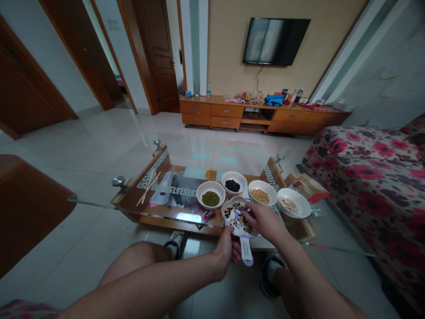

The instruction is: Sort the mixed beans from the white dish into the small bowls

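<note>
My left hand (228, 249) grips the near edge of a shallow, scalloped white dish (246, 252) with a short handle, its fingers wrapped underneath. Mixed black and yellow beans lie scattered in the dish. Over its right side, my right hand (267, 223) reaches in with thumb and fingers drawn together among the beans; what they pinch is too small to make out. Beyond the dish stand white bowls: one of green mung beans (210, 199), one of black beans (232, 185), one of yellow soybeans (260, 196) and one of pale flakes (288, 204).
The bowls stand on a glass-topped coffee table (96, 202). Chopsticks (148, 188) lie to the left, near rolled clear plastic (163, 188). A brown paper bag (307, 188) is at the right, beside a flowered sofa (372, 177). A low wooden cabinet (226, 116) stands beyond.
</note>
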Demonstrator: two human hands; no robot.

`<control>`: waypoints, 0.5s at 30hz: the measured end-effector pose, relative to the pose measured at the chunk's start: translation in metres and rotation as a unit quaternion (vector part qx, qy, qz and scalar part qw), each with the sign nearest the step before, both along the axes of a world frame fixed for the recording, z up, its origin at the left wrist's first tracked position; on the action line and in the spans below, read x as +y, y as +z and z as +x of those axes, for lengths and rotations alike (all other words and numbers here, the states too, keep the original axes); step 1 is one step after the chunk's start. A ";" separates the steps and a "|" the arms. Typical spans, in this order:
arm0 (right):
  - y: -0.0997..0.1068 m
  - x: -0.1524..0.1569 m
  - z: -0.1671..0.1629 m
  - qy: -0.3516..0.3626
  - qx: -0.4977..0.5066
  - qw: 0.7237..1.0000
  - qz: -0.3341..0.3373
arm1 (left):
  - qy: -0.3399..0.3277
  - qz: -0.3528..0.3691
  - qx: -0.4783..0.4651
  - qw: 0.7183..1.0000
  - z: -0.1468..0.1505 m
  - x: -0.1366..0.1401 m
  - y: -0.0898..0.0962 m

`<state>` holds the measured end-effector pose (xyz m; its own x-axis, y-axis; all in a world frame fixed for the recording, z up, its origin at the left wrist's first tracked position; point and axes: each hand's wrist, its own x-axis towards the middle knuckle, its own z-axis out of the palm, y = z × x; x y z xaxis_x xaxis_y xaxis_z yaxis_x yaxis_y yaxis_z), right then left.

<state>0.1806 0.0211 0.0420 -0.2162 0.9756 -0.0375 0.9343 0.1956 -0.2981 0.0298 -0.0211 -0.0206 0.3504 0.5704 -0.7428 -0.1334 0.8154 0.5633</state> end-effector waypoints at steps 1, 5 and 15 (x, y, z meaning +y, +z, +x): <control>0.001 0.000 0.003 -0.013 0.001 1.000 0.007 | -0.001 -0.001 0.000 1.000 0.000 0.000 0.000; 0.009 0.001 0.020 -0.097 -0.020 0.993 0.061 | -0.005 0.007 -0.003 1.000 -0.001 0.000 -0.001; 0.018 0.000 0.040 -0.271 -0.072 0.956 0.085 | 0.005 0.011 -0.002 1.000 0.000 -0.001 -0.009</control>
<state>0.2209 0.0211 0.0596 0.3190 0.9372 0.1412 0.9410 -0.2953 -0.1655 0.0296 -0.0220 -0.0295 0.3484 0.5893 -0.7290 -0.1439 0.8021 0.5796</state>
